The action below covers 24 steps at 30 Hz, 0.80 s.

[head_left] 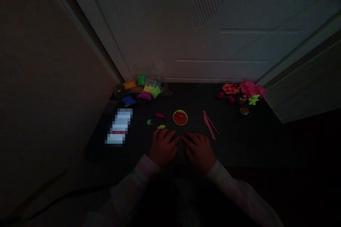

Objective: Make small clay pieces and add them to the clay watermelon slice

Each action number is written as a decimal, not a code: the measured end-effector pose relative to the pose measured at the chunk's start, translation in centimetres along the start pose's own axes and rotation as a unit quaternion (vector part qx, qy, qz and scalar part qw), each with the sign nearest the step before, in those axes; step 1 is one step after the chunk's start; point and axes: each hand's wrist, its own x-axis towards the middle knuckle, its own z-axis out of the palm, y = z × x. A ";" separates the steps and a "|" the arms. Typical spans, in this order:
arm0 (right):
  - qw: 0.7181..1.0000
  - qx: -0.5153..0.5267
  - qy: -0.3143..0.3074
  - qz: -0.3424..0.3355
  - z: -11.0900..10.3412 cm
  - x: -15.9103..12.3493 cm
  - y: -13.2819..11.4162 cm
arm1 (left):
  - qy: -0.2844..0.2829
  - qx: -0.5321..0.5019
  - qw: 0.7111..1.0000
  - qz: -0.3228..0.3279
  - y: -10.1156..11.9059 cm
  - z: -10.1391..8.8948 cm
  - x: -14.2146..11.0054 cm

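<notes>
My left hand (163, 148) and my right hand (200, 151) meet near the front of the dark table, fingers bent. Between their fingertips is a tiny piece of reddish-pink clay (181, 137), mostly covered by the fingers. Just beyond them lies a flat round red clay disc with a yellow rim (180, 117), small bits on its top. A pink clay roll (160, 115), a green clay bit (149, 122) and a yellow clay piece (161, 127) lie beyond my left hand. Past my right hand are a pink plastic knife (209, 126) and a thin pink stick (211, 123).
Clear bags of coloured clay (145, 90) lie at the back left. A bright, blurred-out phone-like rectangle (119, 126) is on the left. Pink, orange and yellow-green clay figures (249, 90) crowd the back right. A pale door with hearts (170, 42) stands behind the dark table (255, 138). Light is dim.
</notes>
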 end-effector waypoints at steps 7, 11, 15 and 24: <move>1.000 0.003 0.004 -0.002 0.1 0.0 0.0 | 0.014 -0.015 1.000 -0.009 0.1 0.0 0.0; 1.000 0.012 0.007 0.002 0.1 0.0 0.0 | -0.001 -0.025 1.000 -0.001 0.0 0.0 0.0; 1.000 0.020 0.007 0.005 0.1 0.0 0.0 | -0.006 -0.029 1.000 -0.003 0.0 0.0 0.1; 1.000 0.000 0.008 -0.011 0.0 -0.1 0.0 | -0.006 -0.048 0.999 -0.004 -0.1 0.1 0.1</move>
